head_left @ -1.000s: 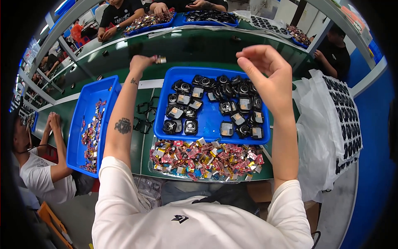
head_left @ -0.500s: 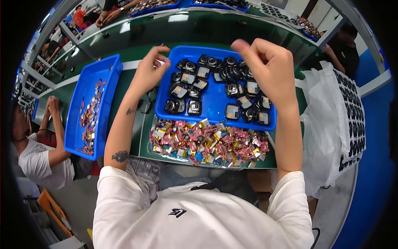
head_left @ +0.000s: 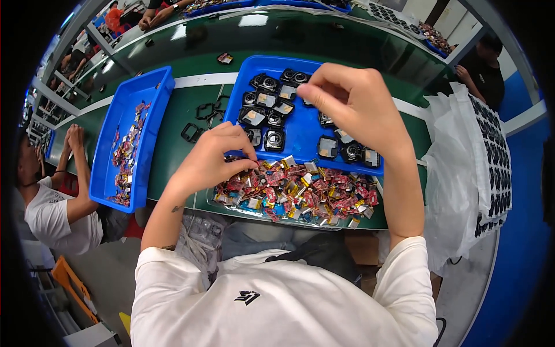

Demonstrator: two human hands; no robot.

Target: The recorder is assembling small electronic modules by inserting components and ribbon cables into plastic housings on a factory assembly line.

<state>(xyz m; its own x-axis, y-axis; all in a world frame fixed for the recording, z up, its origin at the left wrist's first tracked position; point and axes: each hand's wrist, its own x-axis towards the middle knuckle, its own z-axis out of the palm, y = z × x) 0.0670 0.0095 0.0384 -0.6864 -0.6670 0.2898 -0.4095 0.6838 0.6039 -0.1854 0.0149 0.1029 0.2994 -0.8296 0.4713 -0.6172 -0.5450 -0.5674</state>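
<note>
My left hand [head_left: 217, 156] is at the upper left edge of a pile of small red circuit boards with silver and yellow battery cells [head_left: 300, 194]. Its thumb and forefinger pinch together at the pile; what is between them is too small to make out. Above the right half of a blue tray [head_left: 300, 144] hangs my right hand [head_left: 364, 107], fingers curled and thumb brought toward the forefinger. Whatever it grips, if anything, is hidden. Several black watch-like housings [head_left: 274, 140] lie in the tray, some face up with a round part, others showing a grey square.
Empty black frames [head_left: 192, 132] lie left of the tray. A second blue tray [head_left: 141, 173] with loose boards stands farther left, near a seated person [head_left: 63, 214]. White sheets holding rows of black parts [head_left: 491, 156] are stacked at the right. Beyond lies a green belt [head_left: 202, 43].
My left hand has come down from the tray's far left corner to the board pile. My right hand has shifted slightly left. A small dark piece now shows on the green belt.
</note>
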